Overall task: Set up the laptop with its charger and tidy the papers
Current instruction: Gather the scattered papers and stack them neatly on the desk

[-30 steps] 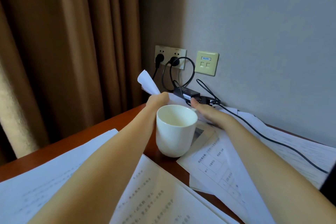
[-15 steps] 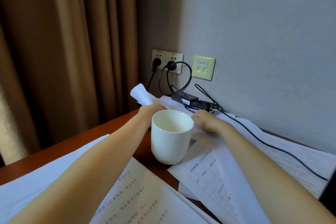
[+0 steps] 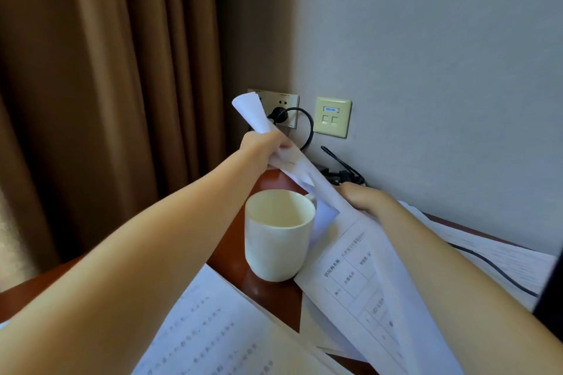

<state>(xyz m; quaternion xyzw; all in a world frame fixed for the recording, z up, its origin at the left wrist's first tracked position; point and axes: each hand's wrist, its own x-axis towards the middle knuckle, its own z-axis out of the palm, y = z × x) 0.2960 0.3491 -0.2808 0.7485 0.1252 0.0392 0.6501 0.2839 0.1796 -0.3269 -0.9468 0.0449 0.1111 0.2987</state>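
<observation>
Two hands are up near the middle of the frame. Left hand (image 3: 262, 146) is clutching a crumpled sheet (image 3: 253, 113), held up in front of the socket (image 3: 291, 100). Right hand (image 3: 365, 198) rests on the papers (image 3: 359, 277) at right, just beside the charger cable (image 3: 344, 174). Its fingers are hidden behind the sheet, so can't tell its grip. Mug (image 3: 278, 234) sits between the arms on the desk (image 3: 274, 298).

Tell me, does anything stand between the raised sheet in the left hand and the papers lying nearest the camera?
Yes: the white mug stands on the desk between the sheet that the left hand grips and the near papers. Lifting over it seems safest.
</observation>
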